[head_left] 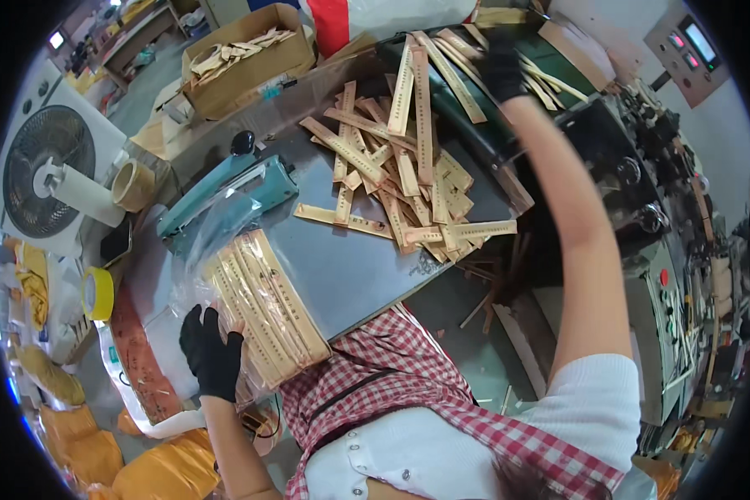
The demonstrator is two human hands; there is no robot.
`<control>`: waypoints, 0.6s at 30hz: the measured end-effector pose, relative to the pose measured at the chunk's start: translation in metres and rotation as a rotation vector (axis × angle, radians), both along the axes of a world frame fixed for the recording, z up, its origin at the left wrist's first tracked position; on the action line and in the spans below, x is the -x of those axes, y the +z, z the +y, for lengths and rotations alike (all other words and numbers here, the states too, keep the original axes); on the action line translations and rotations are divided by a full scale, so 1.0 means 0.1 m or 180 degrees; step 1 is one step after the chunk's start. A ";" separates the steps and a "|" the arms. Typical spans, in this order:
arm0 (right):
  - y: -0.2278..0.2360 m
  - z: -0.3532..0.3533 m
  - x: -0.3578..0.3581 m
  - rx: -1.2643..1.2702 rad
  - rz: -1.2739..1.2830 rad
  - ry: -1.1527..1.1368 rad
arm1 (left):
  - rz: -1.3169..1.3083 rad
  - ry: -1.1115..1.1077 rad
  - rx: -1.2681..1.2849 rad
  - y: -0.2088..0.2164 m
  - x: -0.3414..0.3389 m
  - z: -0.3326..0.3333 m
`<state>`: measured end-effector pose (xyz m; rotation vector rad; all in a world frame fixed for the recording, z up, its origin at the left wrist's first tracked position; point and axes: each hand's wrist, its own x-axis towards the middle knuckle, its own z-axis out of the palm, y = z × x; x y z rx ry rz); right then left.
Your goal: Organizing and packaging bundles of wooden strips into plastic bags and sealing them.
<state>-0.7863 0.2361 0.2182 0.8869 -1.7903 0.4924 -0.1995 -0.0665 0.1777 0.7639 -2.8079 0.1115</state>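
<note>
My left hand [214,354], in a black glove with bare fingertips, grips the side of a clear plastic bag [211,271]. Inside the bag lie rows of long, narrow, printed tan packets [271,308], stacked close together at the table's near edge. My right arm stretches far to the right, and my right hand [502,71], also black-gloved, is over several slim packets [454,79] on a dark green surface [475,125]. Motion blur hides its fingers. A loose heap of the same packets [400,167] is spread crosswise over the grey tabletop [350,279].
A teal bag sealer [233,196] stands behind the bag. At the far left are a fan [50,171], a roll of yellow tape [98,293] and a tan cup [133,185]. A cardboard box [246,62] of packets stands behind. Dark machinery [617,167] borders the right.
</note>
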 end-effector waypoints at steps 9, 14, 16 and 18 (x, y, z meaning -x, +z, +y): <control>0.18 -0.02 -0.43 -0.1906 -0.2687 -0.1172 | 0.1371 -0.0160 -0.2022 -0.33 1.54 0.65; -0.20 -0.74 -1.30 -0.1412 -0.1961 -0.0022 | 0.2726 -0.0331 -0.3770 -1.06 2.69 0.27; -0.55 -1.09 -1.62 -0.1755 -0.2061 -0.0370 | 0.2160 0.0163 -0.5470 -0.90 3.02 0.38; -0.91 -1.14 -1.85 -0.1126 -0.1149 0.0327 | 0.1473 0.1287 -0.4288 -1.07 3.35 0.41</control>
